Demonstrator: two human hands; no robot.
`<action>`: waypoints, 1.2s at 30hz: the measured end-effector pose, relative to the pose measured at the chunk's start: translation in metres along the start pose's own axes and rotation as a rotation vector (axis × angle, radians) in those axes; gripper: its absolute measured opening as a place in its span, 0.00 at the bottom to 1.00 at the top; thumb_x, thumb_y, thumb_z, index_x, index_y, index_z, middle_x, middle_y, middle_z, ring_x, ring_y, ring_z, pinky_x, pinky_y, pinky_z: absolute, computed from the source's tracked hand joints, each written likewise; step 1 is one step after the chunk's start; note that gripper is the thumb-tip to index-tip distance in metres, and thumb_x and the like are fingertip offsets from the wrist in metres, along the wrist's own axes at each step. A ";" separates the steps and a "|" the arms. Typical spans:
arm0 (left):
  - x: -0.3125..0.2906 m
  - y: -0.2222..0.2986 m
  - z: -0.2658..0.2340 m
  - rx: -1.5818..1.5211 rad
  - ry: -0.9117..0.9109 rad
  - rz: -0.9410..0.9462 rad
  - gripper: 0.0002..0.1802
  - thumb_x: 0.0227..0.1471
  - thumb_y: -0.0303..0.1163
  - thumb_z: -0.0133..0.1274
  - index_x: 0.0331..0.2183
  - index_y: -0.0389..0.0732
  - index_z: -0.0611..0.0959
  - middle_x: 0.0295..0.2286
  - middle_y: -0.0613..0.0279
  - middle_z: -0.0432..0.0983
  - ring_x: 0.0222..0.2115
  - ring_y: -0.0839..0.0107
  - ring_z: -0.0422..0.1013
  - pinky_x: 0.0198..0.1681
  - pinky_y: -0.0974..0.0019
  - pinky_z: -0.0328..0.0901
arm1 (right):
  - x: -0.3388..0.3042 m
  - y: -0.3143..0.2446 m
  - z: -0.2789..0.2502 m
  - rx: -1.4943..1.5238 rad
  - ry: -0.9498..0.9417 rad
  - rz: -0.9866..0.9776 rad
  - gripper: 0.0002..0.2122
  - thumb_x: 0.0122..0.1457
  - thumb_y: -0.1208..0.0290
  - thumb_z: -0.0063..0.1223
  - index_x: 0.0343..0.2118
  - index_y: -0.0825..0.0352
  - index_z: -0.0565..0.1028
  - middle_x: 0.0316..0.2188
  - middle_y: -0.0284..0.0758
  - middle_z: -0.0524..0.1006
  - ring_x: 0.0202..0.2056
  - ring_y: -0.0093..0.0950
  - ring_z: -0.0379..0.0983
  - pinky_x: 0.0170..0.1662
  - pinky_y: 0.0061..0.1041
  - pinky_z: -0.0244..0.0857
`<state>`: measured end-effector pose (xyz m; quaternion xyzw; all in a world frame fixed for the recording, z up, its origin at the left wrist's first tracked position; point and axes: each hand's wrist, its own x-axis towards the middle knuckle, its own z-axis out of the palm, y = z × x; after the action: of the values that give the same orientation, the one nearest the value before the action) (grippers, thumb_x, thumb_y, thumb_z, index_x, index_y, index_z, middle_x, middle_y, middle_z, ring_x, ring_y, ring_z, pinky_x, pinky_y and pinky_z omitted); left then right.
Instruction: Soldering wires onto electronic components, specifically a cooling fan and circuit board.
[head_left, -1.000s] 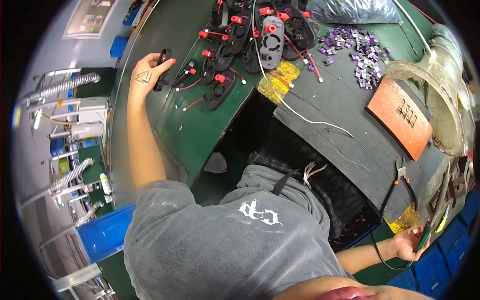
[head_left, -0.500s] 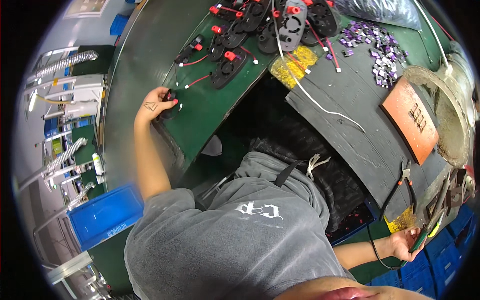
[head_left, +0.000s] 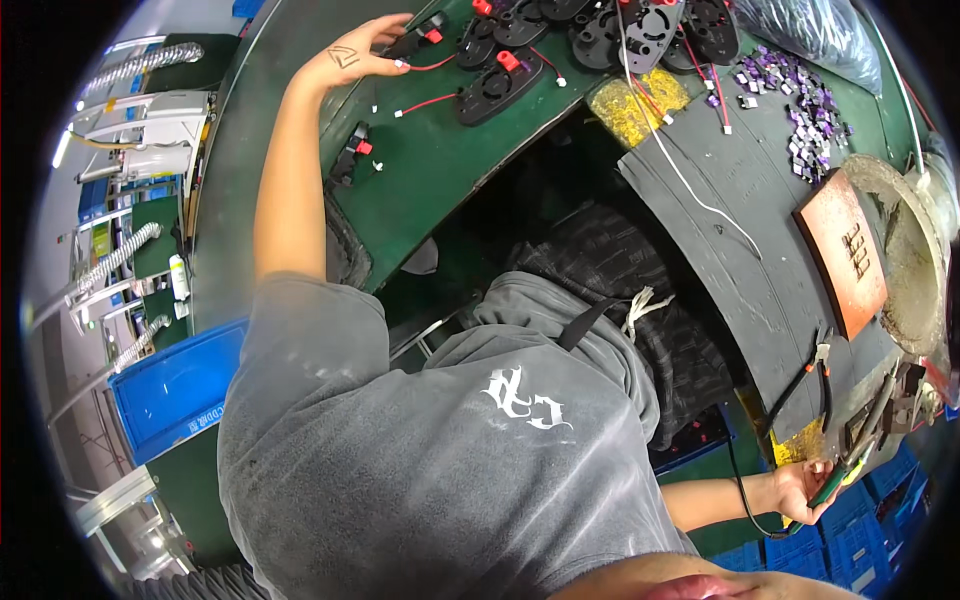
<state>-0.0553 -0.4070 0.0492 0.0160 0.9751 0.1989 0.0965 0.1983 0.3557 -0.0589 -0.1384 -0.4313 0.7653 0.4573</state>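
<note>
At the far left of the green bench, my left hand (head_left: 362, 52) has its thumb and fingers apart around the near end of a small black plastic part with a red piece (head_left: 418, 38). Whether the fingertips touch it I cannot tell. A similar black part with a red piece (head_left: 352, 152) lies on the bench beside my left forearm. At the lower right, my right hand (head_left: 800, 492) is closed around the green handle of a soldering iron (head_left: 826, 488), with a black cord trailing from it. The iron's tip is hard to make out near the metal holder (head_left: 880, 415).
Several black plates with red pieces and wires (head_left: 505, 88) lie at the back. Purple-and-white small parts (head_left: 800, 110) are heaped right of them. Pliers (head_left: 808, 375), an orange-brown block (head_left: 848, 260) and a wide duct mouth (head_left: 915, 290) are on the right. A blue bin (head_left: 175, 390) stands left.
My left hand has let go of one black part, left on the bench, and moved farther away to another. My right hand still holds the soldering iron. The whole view has shifted slightly.
</note>
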 end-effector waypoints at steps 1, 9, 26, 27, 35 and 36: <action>0.007 -0.009 -0.002 -0.032 -0.079 -0.026 0.39 0.41 0.39 0.65 0.55 0.41 0.71 0.49 0.51 0.69 0.51 0.60 0.66 0.54 0.61 0.62 | -0.002 0.001 0.003 -0.013 -0.005 0.013 0.19 0.53 0.62 0.43 0.36 0.76 0.76 0.30 0.48 0.77 0.27 0.33 0.71 0.25 0.22 0.58; -0.008 -0.027 0.005 -0.144 -0.179 -0.220 0.36 0.36 0.32 0.68 0.49 0.35 0.75 0.38 0.59 0.74 0.40 0.69 0.70 0.47 0.66 0.65 | 0.000 -0.002 0.000 -0.037 0.080 0.017 0.20 0.53 0.60 0.43 0.35 0.76 0.77 0.26 0.46 0.75 0.25 0.34 0.69 0.26 0.24 0.59; -0.109 -0.061 -0.014 -0.278 -0.231 -0.476 0.40 0.39 0.40 0.68 0.53 0.35 0.71 0.46 0.52 0.72 0.48 0.61 0.68 0.53 0.60 0.63 | 0.000 0.000 -0.007 -0.085 0.106 0.031 0.21 0.55 0.58 0.42 0.37 0.73 0.78 0.30 0.46 0.78 0.29 0.35 0.74 0.29 0.25 0.63; -0.106 -0.070 -0.014 -0.183 -0.243 -0.465 0.41 0.40 0.41 0.67 0.54 0.37 0.71 0.47 0.53 0.72 0.47 0.61 0.69 0.52 0.59 0.63 | -0.001 0.000 -0.005 -0.104 0.077 0.034 0.21 0.55 0.58 0.42 0.37 0.73 0.78 0.30 0.46 0.78 0.29 0.35 0.74 0.29 0.26 0.64; -0.052 0.151 0.029 0.308 0.065 -0.043 0.33 0.41 0.47 0.63 0.46 0.38 0.77 0.42 0.47 0.72 0.47 0.52 0.67 0.51 0.56 0.62 | -0.003 0.000 -0.003 -0.089 0.145 0.002 0.20 0.54 0.59 0.43 0.37 0.73 0.78 0.31 0.46 0.79 0.29 0.35 0.74 0.29 0.25 0.64; -0.052 0.159 0.047 0.321 0.086 -0.007 0.36 0.40 0.49 0.64 0.48 0.37 0.75 0.43 0.48 0.72 0.47 0.52 0.67 0.51 0.56 0.62 | -0.003 0.000 -0.005 -0.097 0.145 -0.007 0.20 0.54 0.59 0.43 0.37 0.73 0.78 0.31 0.46 0.79 0.29 0.35 0.74 0.28 0.25 0.63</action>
<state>0.0034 -0.2464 0.0788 0.0190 0.9977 0.0408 0.0513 0.2034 0.3555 -0.0622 -0.2140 -0.4341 0.7298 0.4829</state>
